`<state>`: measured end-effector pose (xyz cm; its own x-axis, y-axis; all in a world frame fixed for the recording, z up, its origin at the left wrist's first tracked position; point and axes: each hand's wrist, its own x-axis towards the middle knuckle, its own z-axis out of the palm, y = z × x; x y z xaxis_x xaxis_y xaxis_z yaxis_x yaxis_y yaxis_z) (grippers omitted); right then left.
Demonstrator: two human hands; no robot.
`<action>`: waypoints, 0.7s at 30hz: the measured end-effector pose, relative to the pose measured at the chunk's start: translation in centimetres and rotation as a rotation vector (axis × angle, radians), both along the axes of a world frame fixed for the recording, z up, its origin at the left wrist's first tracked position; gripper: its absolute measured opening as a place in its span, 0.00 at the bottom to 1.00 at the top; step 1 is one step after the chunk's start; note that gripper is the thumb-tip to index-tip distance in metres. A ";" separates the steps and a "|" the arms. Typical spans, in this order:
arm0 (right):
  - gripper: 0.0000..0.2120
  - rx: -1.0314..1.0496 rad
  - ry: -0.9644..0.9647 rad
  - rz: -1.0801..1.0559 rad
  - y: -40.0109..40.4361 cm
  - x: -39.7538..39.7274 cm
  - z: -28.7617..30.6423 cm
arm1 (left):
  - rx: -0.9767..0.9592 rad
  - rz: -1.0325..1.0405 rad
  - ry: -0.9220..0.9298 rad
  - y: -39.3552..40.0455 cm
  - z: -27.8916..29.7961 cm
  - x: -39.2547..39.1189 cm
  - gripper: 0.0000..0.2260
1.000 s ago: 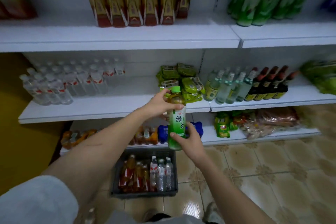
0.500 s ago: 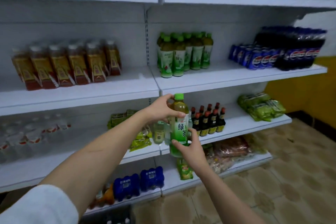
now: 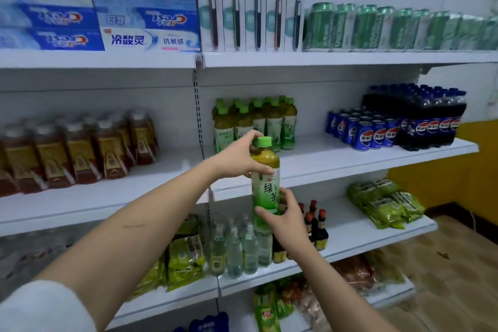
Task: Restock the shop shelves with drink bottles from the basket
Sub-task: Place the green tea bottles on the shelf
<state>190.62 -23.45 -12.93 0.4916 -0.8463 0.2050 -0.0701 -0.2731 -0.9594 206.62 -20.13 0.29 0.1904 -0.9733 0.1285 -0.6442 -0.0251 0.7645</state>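
Green tea bottle, green cap, upright in mid-air before the shelf; base hidden by right hand. Left hand grip clamped at shoulder, right grip clamped round lower label. Matching bottles on shelf behind, blurred.

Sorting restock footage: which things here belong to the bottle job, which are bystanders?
Job: green tea bottle, left hand, right hand, matching green tea bottles on shelf.
Bystanders: toothpaste boxes, toothbrushes, cola cans, snack packets.
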 end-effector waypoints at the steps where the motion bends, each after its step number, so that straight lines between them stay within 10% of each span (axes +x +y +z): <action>1: 0.24 -0.003 -0.006 0.003 -1.2 0.8 0.6 | -0.013 0.000 -0.028 -1.0 0.7 0.6 0.34; 21: 0.27 -0.071 0.052 -0.088 -24.0 16.1 1.6 | 0.005 0.153 -0.964 -23.5 4.1 12.5 0.43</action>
<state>206.72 -47.45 -11.36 0.4276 -0.8709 0.2425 -0.1457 -0.3311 -0.9323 219.08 -43.67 4.41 0.1301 -0.9476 0.2916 -0.9827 -0.1623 -0.0891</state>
